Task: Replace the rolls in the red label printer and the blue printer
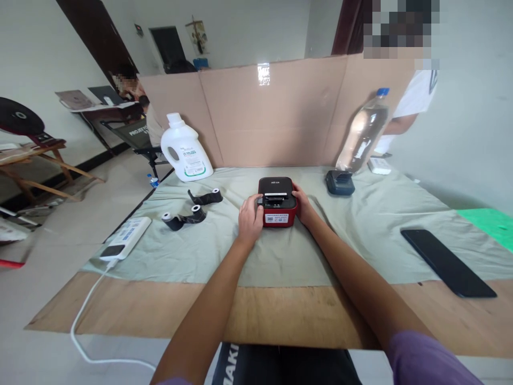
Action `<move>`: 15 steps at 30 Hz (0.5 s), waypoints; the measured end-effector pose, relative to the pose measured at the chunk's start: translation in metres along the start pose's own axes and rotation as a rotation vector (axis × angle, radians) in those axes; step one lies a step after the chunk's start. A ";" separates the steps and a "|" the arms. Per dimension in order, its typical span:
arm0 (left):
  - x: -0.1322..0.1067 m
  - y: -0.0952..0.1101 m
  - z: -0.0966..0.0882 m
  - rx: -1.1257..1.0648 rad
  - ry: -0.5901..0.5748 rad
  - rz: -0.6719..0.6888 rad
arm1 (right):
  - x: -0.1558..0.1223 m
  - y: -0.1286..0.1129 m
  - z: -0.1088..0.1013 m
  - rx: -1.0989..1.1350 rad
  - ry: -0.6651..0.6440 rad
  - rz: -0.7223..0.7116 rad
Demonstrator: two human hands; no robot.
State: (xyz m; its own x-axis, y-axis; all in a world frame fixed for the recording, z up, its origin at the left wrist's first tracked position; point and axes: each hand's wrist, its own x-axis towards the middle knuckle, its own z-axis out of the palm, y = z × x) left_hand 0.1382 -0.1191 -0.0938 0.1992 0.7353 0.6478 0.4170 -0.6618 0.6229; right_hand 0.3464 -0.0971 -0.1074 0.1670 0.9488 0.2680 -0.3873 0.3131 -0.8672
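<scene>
A small red and black label printer (276, 202) sits on the pale green cloth (280, 251) in the middle of the table. My left hand (250, 217) curls against its left side, thumb on the top edge. My right hand (303, 204) presses against its right side, fingers wrapped round the back corner. Both hands grip the printer. Two black label rolls (185, 217) (206, 197) lie on the cloth to the left of the printer, partly unwound.
A white power bank (126, 237) with a white cable lies at the left edge. A white detergent jug (185, 148), a clear water bottle (364, 131), a dark small device (339, 182) and a cardboard screen (276, 112) stand behind. A black phone (447, 262) lies right. People are behind.
</scene>
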 end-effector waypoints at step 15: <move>0.024 -0.026 -0.037 0.396 0.151 -0.166 | 0.000 0.003 -0.003 0.014 -0.011 -0.030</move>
State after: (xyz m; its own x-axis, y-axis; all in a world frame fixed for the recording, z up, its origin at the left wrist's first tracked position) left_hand 0.0989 -0.0902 -0.0782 -0.0183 0.7775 0.6287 0.7453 -0.4085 0.5269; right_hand 0.3478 -0.0963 -0.1112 0.1690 0.9395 0.2981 -0.3945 0.3416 -0.8530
